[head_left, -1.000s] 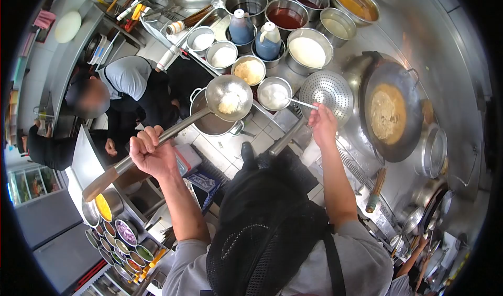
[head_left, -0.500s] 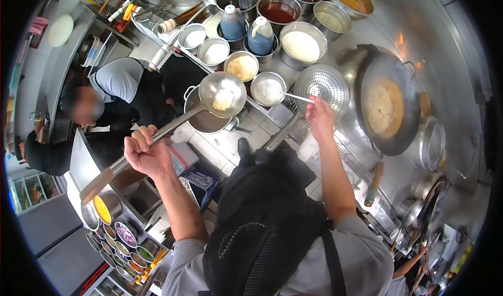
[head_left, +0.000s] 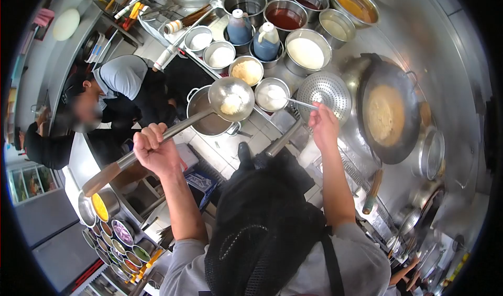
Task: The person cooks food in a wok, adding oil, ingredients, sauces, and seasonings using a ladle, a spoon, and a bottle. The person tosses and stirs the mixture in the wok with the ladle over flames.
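Note:
My left hand [head_left: 157, 150] is closed around the long handle of a ladle [head_left: 230, 89]. Cream-white powder lies in its steel bowl, which hangs above the edge of a two-handled pot [head_left: 198, 105]. Between the fingers of my right hand [head_left: 325, 125] is the thin handle of a small spoon [head_left: 302, 104]. Its far end sits in a steel container of white powder [head_left: 272, 95], hiding the spoon's bowl. Just behind my right hand rests a perforated strainer [head_left: 327, 92], its handle pointing toward me. A container of yellowish powder [head_left: 246, 72] stands beside the white one.
On the right, a wok [head_left: 414, 133] holds brownish liquid. Sauce bottles [head_left: 266, 42] and several containers, including one of red liquid [head_left: 286, 14], stand ahead. A co-worker [head_left: 123, 78] bends at the left counter. Small ingredient tubs [head_left: 123, 232] sit at lower left.
The view has shifted slightly. My left hand and the ladle have moved a little to the right, and the powder in the ladle looks like a smaller patch. The spoon stays at the white powder.

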{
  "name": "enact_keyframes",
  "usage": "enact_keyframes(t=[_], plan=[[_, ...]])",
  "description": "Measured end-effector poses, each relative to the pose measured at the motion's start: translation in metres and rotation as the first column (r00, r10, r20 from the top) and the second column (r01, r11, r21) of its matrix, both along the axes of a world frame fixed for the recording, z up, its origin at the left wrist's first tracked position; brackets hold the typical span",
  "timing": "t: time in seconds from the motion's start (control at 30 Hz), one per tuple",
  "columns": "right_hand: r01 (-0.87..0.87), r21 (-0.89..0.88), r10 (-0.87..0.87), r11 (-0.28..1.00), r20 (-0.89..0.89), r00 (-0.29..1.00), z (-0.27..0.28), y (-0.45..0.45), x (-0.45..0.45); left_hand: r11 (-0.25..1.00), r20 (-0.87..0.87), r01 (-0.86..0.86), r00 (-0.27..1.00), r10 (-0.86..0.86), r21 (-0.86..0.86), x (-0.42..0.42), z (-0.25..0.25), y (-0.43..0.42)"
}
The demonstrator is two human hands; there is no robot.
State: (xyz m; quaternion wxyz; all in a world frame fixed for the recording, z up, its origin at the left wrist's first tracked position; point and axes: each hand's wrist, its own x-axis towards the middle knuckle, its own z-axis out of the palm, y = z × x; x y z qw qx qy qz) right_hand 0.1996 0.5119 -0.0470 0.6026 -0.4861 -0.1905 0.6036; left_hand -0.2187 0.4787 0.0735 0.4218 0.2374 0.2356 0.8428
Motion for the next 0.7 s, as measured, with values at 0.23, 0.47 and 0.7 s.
enact_keyframes(t=[0.23,0.47,0.7], plan=[[-0.079,0.144,0.004,0.986,0.456,0.89,0.028,0.002,-0.018,0.999,0.036,0.049,0.998,-0.05,0.015,0.019,0.005,0.007],[-0.292,0.179,-0.075,0.939,0.939,0.336,-0.037,0.009,-0.064,0.999,-0.034,0.002,0.999,-0.001,0.044,0.016,0.024,0.013],[-0.531,0.121,0.401,0.839,0.521,0.753,0.173,-0.07,-0.077,0.961,-0.364,-0.11,0.91,0.201,0.254,0.098,0.069,0.055]])
